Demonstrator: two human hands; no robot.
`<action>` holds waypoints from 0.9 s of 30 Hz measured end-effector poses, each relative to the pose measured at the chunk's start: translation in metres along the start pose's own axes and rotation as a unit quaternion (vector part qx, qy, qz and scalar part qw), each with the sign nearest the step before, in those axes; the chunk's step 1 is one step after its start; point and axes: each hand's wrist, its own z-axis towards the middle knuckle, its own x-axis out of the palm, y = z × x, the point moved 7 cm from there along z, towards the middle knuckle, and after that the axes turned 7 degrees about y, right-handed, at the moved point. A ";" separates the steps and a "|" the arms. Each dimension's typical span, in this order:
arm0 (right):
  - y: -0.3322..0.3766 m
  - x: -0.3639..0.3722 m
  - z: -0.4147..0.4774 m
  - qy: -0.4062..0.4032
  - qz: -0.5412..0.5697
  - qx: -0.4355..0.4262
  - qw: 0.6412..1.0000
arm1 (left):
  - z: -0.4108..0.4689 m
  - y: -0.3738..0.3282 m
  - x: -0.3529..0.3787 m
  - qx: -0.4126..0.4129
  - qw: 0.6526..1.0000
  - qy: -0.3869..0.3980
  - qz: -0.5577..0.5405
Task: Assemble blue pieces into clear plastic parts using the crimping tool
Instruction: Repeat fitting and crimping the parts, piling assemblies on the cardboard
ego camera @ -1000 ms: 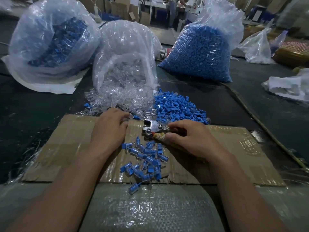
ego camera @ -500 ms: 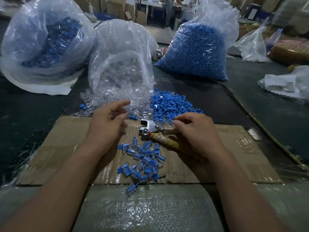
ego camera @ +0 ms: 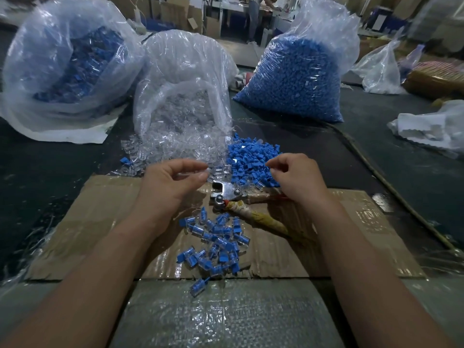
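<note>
Counter [ego camera: 376,146] mid-batch, loose piles [ego camera: 251,156] beyond the fingers.
Finished heap [ego camera: 216,244] nearer; crimping tool [ego camera: 227,193] idle; left hand [ego camera: 170,187], right hand [ego camera: 298,179] curled, contents unclear.

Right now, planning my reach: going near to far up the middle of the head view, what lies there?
Bubble wrap sheet → pile of assembled pieces → crimping tool → loose blue pieces → big bag of blue pieces.

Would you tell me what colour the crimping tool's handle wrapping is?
Handle wrapping: dirty yellow-white, red near the pivot; head view.
</note>
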 end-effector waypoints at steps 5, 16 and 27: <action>0.003 0.018 0.007 0.060 -0.074 -0.007 0.995 | 0.001 0.006 0.000 -0.011 0.999 0.010 -0.030; -0.002 0.023 0.005 0.040 -0.098 -0.026 0.994 | 0.001 0.007 0.002 -0.023 0.998 0.027 -0.044; 0.001 0.014 -0.003 0.023 -0.050 -0.060 0.997 | 0.000 0.006 0.004 -0.024 0.998 0.028 -0.045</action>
